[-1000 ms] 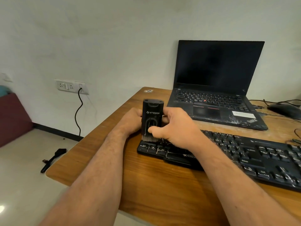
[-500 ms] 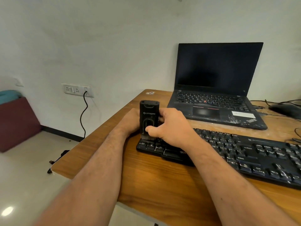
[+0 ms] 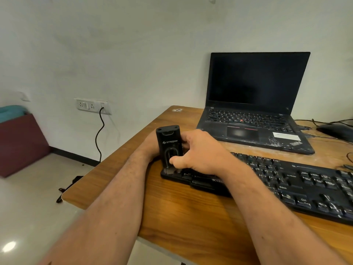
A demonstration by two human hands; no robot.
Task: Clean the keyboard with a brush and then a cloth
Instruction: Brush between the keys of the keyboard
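A black keyboard [image 3: 305, 180] lies across the wooden table [image 3: 191, 217]. A black block-shaped brush [image 3: 169, 142] stands upright with its bristles down on the keys at the keyboard's left end. My right hand [image 3: 200, 152] grips the brush from the right, thumb pressed on its front face. My left hand [image 3: 150, 143] sits just behind and left of the brush, next to the keyboard's left end. The brush hides its fingers. No cloth is in view.
An open black laptop [image 3: 254, 83] stands behind the keyboard, with a black mouse [image 3: 336, 131] and cables to its right. The table's left edge is close to the brush. On the floor lie a small black object [image 3: 70, 186] and a maroon block [image 3: 21, 142].
The brush has shifted slightly left along the bottom keys toward the keyboard's left edge, still in my right hand. My head view has swung a little to the left.
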